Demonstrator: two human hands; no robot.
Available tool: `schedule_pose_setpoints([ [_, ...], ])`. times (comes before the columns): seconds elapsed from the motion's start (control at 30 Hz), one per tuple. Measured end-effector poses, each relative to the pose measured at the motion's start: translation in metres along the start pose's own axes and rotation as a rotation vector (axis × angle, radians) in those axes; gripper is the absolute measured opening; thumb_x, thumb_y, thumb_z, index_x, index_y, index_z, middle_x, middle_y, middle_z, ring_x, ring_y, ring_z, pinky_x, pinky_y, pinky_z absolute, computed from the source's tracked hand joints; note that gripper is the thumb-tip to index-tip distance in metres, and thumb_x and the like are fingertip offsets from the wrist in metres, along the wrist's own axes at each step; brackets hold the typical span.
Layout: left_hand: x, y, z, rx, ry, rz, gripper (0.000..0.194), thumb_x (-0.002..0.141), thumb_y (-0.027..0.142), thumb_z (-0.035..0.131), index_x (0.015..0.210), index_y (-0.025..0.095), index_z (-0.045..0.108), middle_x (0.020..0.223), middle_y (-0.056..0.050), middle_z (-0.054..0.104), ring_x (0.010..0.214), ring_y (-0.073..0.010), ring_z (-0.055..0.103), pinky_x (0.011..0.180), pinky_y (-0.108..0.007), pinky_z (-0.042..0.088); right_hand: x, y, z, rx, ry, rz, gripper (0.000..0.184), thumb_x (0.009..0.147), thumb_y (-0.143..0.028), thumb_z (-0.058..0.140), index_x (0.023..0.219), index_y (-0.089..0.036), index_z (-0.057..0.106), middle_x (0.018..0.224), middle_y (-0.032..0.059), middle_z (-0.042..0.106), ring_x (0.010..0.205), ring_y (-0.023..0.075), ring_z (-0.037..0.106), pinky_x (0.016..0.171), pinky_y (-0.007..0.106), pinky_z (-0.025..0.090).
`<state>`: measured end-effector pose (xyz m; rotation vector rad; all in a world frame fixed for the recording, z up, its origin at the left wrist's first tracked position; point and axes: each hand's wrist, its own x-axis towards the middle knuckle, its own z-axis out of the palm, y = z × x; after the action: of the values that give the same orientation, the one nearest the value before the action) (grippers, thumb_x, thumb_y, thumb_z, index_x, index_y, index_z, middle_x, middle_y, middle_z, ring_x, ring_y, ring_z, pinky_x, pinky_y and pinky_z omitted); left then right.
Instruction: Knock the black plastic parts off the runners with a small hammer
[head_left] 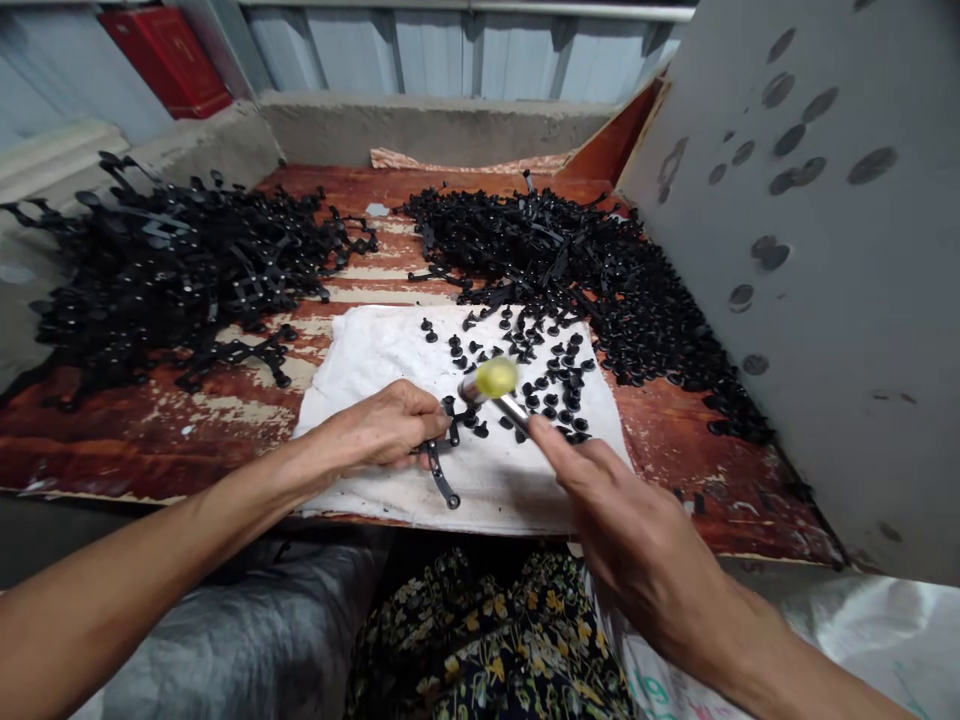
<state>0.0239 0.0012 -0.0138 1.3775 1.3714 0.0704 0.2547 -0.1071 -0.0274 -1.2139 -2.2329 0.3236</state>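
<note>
My left hand (pixel 382 425) rests on a white folded cloth (pixel 375 350) and pinches a black plastic runner (pixel 441 470), whose end hangs toward the cloth's front edge. My right hand (pixel 615 510) grips a small mallet (pixel 495 385) with a yellow-green head and a metal shaft. The mallet head hangs just above the runner, close to my left fingers. Several small black moulded studs (pixel 544 385) lie scattered over the cloth beyond both hands. Part of the runner is hidden by my left fingers.
Heaps of black plastic runners (pixel 180 270) and black studded pieces (pixel 540 240) cover a worn, red-painted wooden board (pixel 157 440). A grey panel with dark round marks (pixel 795 250) rises on the right. A concrete ledge (pixel 435 130) stands behind the board.
</note>
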Motion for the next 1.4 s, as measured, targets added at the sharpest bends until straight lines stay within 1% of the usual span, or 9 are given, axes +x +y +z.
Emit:
schedule_pose_setpoints([
  [0.07,-0.001,0.002,0.001,-0.015,0.017,-0.011,0.027,0.085,0.020,0.052,0.058,0.015,0.053,0.043,0.003,0.049,0.031,-0.0047,0.033,0.033,-0.016,0.020,0.000,0.001,0.000,-0.024,-0.059,0.012,0.077,0.085,0.003,0.036,0.156,-0.025,0.025,0.082,0.0037,0.055,0.055,0.0145,0.051,0.045,0.025,0.047],
  [0.2,-0.003,0.006,0.002,-0.036,-0.007,-0.011,0.030,0.085,0.022,0.052,0.055,0.016,0.050,0.042,0.002,0.050,0.030,-0.0043,0.031,0.033,-0.016,0.017,-0.001,-0.001,-0.002,0.066,0.100,0.014,0.079,0.088,0.004,0.037,0.158,-0.027,0.018,0.083,0.0039,0.054,0.067,0.0162,0.056,0.057,0.026,0.052],
  [0.37,0.000,0.002,0.002,0.004,0.014,-0.007,0.028,0.084,0.022,0.052,0.057,0.016,0.052,0.042,0.002,0.049,0.031,-0.0050,0.033,0.033,-0.016,0.018,0.001,0.000,0.002,-0.020,-0.096,0.007,0.082,0.082,0.004,0.036,0.157,-0.026,0.022,0.084,0.0048,0.056,0.057,0.0156,0.052,0.047,0.026,0.047],
  [0.5,0.003,-0.003,0.002,0.037,0.003,0.012,0.030,0.086,0.023,0.048,0.056,0.016,0.051,0.042,0.001,0.048,0.032,-0.0057,0.031,0.033,-0.017,0.018,-0.001,0.001,0.005,0.016,0.016,0.042,0.083,0.084,0.003,0.036,0.158,-0.027,0.014,0.087,0.0048,0.056,0.062,0.0164,0.054,0.052,0.028,0.050],
  [0.6,0.004,-0.006,0.002,0.045,0.009,0.044,0.029,0.084,0.025,0.050,0.057,0.017,0.051,0.042,0.002,0.047,0.033,-0.0062,0.032,0.034,-0.018,0.017,-0.001,0.001,0.004,-0.012,-0.101,0.029,0.085,0.079,0.004,0.036,0.156,-0.026,0.020,0.084,0.0037,0.055,0.055,0.0148,0.051,0.047,0.026,0.047],
  [0.87,0.009,-0.013,0.003,0.002,0.019,0.118,0.025,0.077,0.033,0.056,0.058,0.017,0.050,0.044,0.004,0.043,0.039,-0.0075,0.034,0.039,-0.019,0.022,0.000,0.002,0.005,-0.058,-0.097,0.046,0.085,0.080,0.004,0.035,0.157,-0.027,0.018,0.084,0.0034,0.055,0.052,0.0136,0.051,0.045,0.024,0.046],
  [1.2,-0.025,-0.025,-0.010,-0.120,-0.064,0.111,0.040,0.073,0.054,0.064,0.068,0.017,0.050,0.057,0.007,0.034,0.045,-0.0047,0.027,0.041,-0.017,0.021,-0.022,0.001,0.009,-0.076,-0.150,0.118,0.076,0.085,0.002,0.032,0.156,-0.023,0.023,0.088,0.0071,0.063,0.055,0.0161,0.061,0.049,0.028,0.055],
  [1.27,-0.027,-0.029,-0.012,-0.102,-0.077,0.111,0.042,0.074,0.057,0.062,0.068,0.017,0.049,0.058,0.007,0.033,0.047,-0.0050,0.026,0.042,-0.017,0.020,-0.023,-0.001,0.010,-0.005,-0.154,0.130,0.070,0.088,-0.001,0.034,0.155,-0.023,0.029,0.093,0.0094,0.068,0.063,0.0171,0.066,0.055,0.029,0.059],
  [1.4,-0.025,-0.032,-0.011,-0.046,-0.125,0.143,0.041,0.077,0.057,0.059,0.068,0.018,0.047,0.057,0.007,0.029,0.048,-0.0062,0.025,0.042,-0.018,0.020,-0.024,-0.003,0.011,0.209,-0.012,0.188,0.061,0.095,-0.009,0.042,0.153,-0.029,0.036,0.132,0.0096,0.065,0.116,0.0215,0.065,0.095,0.037,0.056],
])
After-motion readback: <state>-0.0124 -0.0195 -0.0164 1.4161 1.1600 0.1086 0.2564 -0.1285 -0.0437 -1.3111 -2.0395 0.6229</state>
